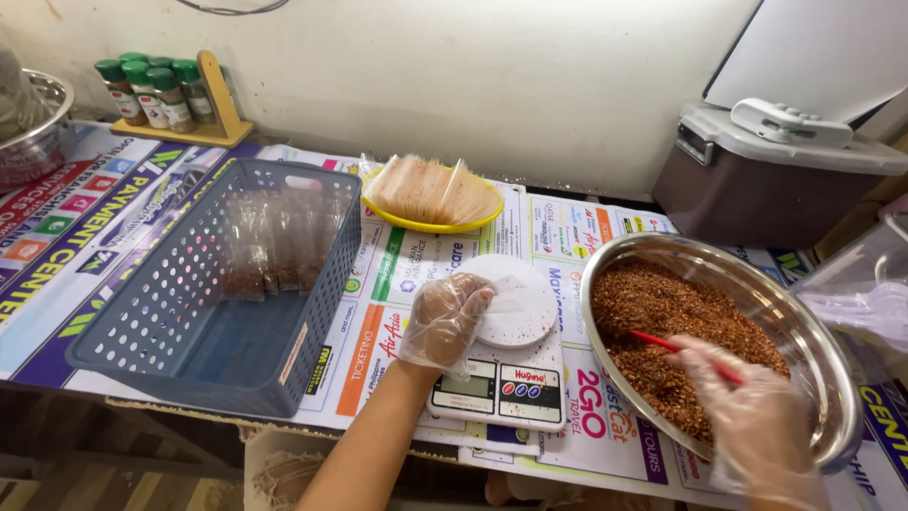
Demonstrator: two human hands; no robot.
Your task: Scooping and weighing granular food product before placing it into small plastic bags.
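A thin red spoon [681, 348] is pinched in the gloved right hand [757, 416], dipped in loose, light flakes [662, 322] filling the bowl [804, 322]. At nine o'clock, the left hand [443, 322] lies open on the scale [506, 350].

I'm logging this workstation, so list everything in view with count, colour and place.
basket: 1, blue-grey, left, holding filled clear packets
spice jars: about 5, green-capped, wooden rack, back left
yellow plate: 1, back centre, holding a tan stack
scale: 1, white, centre
steel bowl: 1, right, full of reddish-brown flakes
metal bowl: 1, far left edge
brown container: 1, white lid, back right
left hand: gloved, on the scale's round plate
right hand: gloved, holding red spoon in flakes
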